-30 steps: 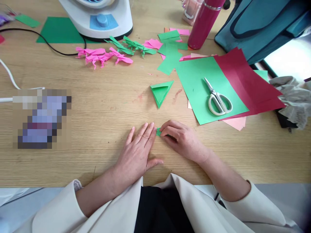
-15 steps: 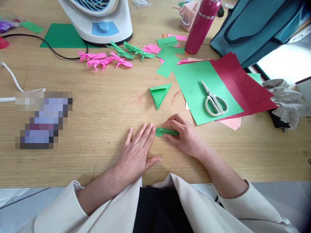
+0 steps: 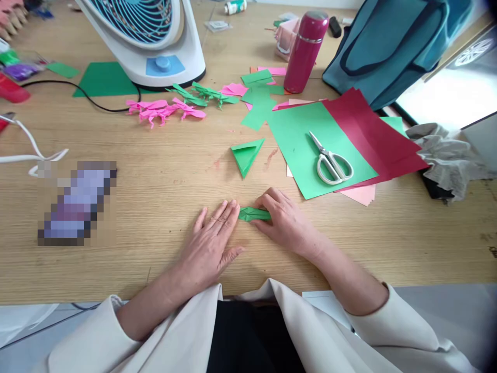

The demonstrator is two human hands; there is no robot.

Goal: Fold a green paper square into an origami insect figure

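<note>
A narrow folded green paper (image 3: 249, 214) lies on the wooden table between my hands. My left hand (image 3: 212, 241) is flat on the table with its thumb spread, its fingertips at the paper's left end. The right end is pinched between the thumb and fingers of my right hand (image 3: 283, 220), which hide part of it. Just beyond, a green folded triangle (image 3: 246, 157) rests by itself. White-handled scissors (image 3: 332, 163) lie on a large green sheet (image 3: 295, 134) to the right, over dark red sheets (image 3: 382, 140).
Pink folded figures (image 3: 155, 110) and green ones (image 3: 209, 94) lie near a white fan (image 3: 174, 65). A red bottle (image 3: 305, 54) stands before a teal bag (image 3: 380, 52). A blurred-out device (image 3: 79, 202) is at left, beside a white cable (image 3: 34, 155).
The camera's view has tilted up and shifted slightly, showing more of the fan. My right hand has moved a little closer to my left hand along the green paper.
</note>
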